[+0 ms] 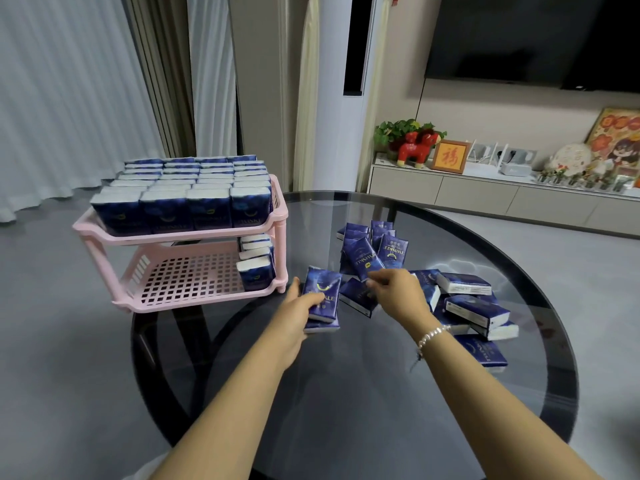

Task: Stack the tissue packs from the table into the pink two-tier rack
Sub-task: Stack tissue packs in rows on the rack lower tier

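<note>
Our left hand (300,308) gripped two stacked dark-blue tissue packs (322,299) just right of the pink plastic two-tier rack (180,237); right hand (398,292) pinched another pack (363,259). Best seated upright beside the lower-tier row.

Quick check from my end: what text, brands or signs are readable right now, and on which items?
"TWINKLE": pack held by the right hand, the lifted pack.
"TWINKLE": upright pack in the table pile.
"...KLE": pack in the left hand, the held pack; the rest is covered.
"福": framed sign on the cabinet.
Rack packs: print too blurred.
</note>
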`<state>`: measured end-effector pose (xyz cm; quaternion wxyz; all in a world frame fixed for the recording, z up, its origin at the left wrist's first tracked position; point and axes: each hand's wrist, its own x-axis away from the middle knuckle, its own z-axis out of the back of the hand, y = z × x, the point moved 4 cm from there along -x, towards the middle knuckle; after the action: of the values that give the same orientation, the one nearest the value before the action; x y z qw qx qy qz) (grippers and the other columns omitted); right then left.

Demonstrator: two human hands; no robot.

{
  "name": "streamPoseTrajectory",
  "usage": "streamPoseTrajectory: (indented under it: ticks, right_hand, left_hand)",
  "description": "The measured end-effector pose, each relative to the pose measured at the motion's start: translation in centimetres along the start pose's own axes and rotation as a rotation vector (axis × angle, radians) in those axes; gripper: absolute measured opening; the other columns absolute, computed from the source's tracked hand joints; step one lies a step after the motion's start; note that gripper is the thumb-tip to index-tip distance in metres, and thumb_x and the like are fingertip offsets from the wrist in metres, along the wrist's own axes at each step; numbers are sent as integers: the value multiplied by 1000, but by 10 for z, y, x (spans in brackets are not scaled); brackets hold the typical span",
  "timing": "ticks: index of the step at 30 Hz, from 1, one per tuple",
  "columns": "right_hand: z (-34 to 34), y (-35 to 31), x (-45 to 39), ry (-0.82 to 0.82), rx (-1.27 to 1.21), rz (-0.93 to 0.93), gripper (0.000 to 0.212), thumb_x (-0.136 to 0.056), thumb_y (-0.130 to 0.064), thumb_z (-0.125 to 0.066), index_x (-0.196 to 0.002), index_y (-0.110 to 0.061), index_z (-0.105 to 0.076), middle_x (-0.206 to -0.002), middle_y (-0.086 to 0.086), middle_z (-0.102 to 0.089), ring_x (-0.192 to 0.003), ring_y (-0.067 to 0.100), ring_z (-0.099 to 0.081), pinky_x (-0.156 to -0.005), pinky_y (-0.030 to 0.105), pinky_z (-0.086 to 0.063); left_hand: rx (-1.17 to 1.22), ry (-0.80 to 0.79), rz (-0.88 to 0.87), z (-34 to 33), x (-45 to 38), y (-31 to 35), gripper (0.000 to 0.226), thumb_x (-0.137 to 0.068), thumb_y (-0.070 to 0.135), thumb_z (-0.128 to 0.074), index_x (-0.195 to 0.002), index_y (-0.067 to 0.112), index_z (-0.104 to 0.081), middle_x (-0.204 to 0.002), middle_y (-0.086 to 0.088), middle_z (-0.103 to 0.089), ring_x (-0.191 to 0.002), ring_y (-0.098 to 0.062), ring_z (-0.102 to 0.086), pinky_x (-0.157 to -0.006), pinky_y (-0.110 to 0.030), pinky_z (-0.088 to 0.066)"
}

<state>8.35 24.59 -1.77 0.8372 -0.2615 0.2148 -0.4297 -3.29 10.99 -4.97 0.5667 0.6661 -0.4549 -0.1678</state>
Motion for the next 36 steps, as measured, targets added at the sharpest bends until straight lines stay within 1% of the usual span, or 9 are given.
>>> streamPoseTrajectory:
  ticks: [4,9,12,15,18,22,27,32,36]
  right_hand:
    - [-23,2,-3,-130,237,25,16,-88,-22,-57,-95,-11,-67,-94,9,-67,-94,31,-61,-66,31,-43]
    - [-25,6,-3,-164,129,-45,40,-82,-27,-66,-120,-18,-56,-111,5,-62,-91,23,-60,-77,33,-49]
    - [-23,8,4,-154,95,-49,50,-73,-32,-75,-116,-14,-56,-115,3,-57,-99,21,-57,-78,33,-48]
    - [-22,10,20,-77,-20,-25,48,-71,-32,-79,-114,-21,-61,-115,0,-54,-103,19,-56,-87,34,-48]
    - [-24,11,34,-41,-146,5,37,-77,-26,-75,-112,-25,-64,-106,1,-63,-82,10,-53,-76,24,-46]
    - [-12,11,43,-8,-403,-34,29,-88,-17,-63,-116,-21,-60,-93,0,-60,-73,5,-49,-65,16,-41]
    - [16,-1,43,108,-616,-40,23,-89,-18,-62,-110,-17,-53,-99,-3,-61,-91,10,-59,-80,22,-44]
    - [19,-22,40,-45,-554,153,24,-92,-18,-57,-114,-22,-66,-104,-8,-68,-93,-1,-62,-80,11,-48]
    - [7,-29,40,-45,-484,197,24,-90,-20,-60,-113,-20,-68,-105,-6,-67,-101,6,-61,-88,18,-46]
  left_hand:
    - [138,6,-2,-2,0,4,56,-90,5,-48,-140,30,-40,-101,-2,-65,-78,-16,-62,-71,-34,-50]
    - [223,0,-29,-5,4,8,26,-96,15,-46,-110,31,-60,-90,2,-68,-80,-15,-62,-69,-34,-51]
    - [156,66,-67,-1,4,9,26,-97,28,-49,-123,29,-55,-100,2,-67,-84,-15,-64,-70,-34,-52]
    - [128,96,-77,1,4,9,32,-99,24,-46,-131,30,-48,-99,4,-65,-82,-13,-63,-70,-34,-52]
    - [129,105,-55,2,5,8,42,-99,20,-44,-141,28,-41,-110,0,-64,-84,-15,-63,-75,-36,-50]
    - [-2,153,-62,8,2,3,49,-98,21,-44,-145,33,-36,-140,-1,-51,-121,-22,-54,-109,-46,-38]
    - [-158,93,-68,4,8,6,56,-99,19,-41,-150,30,-21,-152,4,-33,-137,-19,-38,-116,-38,-26]
    - [-227,28,-41,-3,8,0,53,-98,16,-38,-148,29,-27,-146,0,-44,-129,-19,-47,-114,-39,-31]
    - [-135,-19,-11,-5,5,-4,50,-98,22,-43,-146,30,-33,-145,-3,-47,-130,-20,-48,-111,-43,-35]
